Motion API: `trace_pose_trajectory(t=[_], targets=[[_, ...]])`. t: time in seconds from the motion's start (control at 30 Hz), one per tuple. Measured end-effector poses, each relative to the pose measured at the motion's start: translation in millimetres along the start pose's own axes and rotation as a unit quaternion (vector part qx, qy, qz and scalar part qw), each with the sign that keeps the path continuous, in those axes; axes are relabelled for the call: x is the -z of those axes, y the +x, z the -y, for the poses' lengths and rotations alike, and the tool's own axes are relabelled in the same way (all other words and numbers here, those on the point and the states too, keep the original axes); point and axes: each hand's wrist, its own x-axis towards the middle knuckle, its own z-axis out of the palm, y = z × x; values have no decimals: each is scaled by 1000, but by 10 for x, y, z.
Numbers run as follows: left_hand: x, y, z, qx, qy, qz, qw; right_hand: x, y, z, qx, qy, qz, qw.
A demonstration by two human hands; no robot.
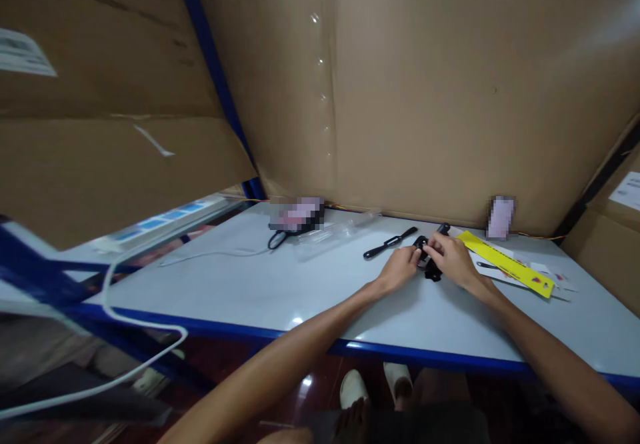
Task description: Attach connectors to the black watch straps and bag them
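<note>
My left hand (400, 269) and my right hand (451, 259) meet over the table, closed with fingertips pinching a small black part (423, 245) between them. Its exact kind is too small and too covered by fingers to make out. Just below the fingers shows another black piece (433, 273); whether it joins the held part I cannot tell. A black bar-like end (443, 229) sticks out above my right hand. Left of my hands lies a slim black tool (390, 243) with a slotted middle, like a peeler, touched by neither hand.
A yellow printed card (505, 265) lies over white cards right of my hands. Clear plastic packaging (330, 239) lies left of centre. Blurred-out objects stand at the back, one dark-edged (314, 216), one upright (501, 219). Cardboard (425, 97) walls the back; a white cable (107, 304) hangs left.
</note>
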Motion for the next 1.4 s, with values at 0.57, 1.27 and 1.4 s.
trace_pose_trajectory(t=[0.57, 1.27, 1.4], targets=[[-6, 20, 24, 17, -25, 4, 1000, -87, -58, 72, 13, 62, -54, 997], [-48, 0, 19, 17, 36, 9, 999, -65, -44, 78, -10, 60, -43, 997], [-65, -16, 10, 16, 51, 19, 998, -50, -57, 110, 33, 58, -57, 996]])
